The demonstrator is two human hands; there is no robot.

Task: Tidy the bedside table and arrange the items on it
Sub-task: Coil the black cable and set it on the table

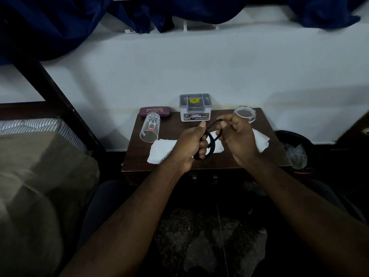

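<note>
1. Over the bedside table (137,156), both hands work on a black cable (209,134) held in the air just above the top, near its middle.
2. Left hand (189,144): fingers curled round the coiled loops of the cable, thumb up. Firm grip on the bundle.
3. Right hand (237,136): fingers curled, pinching a single strand of the cable that runs across from the coil. The fingertips are partly hidden, so the exact contact is unclear.
4. The hands sit close together, with a short stretch of cable between them.
5. Back left of the table: maroon spectacle case (154,111) against the wall, lid closed.
6. Just in front of the case: clear glass tumbler (150,127), patterned base toward the wall, mouth toward the person. Can't tell whether it lies on its side or stands inverted.
7. Back centre: grey plastic box (195,107) with a yellow sticker on the lid and a printed label on the front.
8. Back right: clear glass jar (245,114), partly behind the right hand.
9. Flat on the table under the hands: white tissues (161,150), one front left, another showing past the right hand.
10. Right of the table, on the floor: dark bin (295,144) with a plastic liner.
11. Left: bed (40,156) with striped mattress and beige cover. Blue curtain (50,27) hangs along the top of the white wall.
</note>
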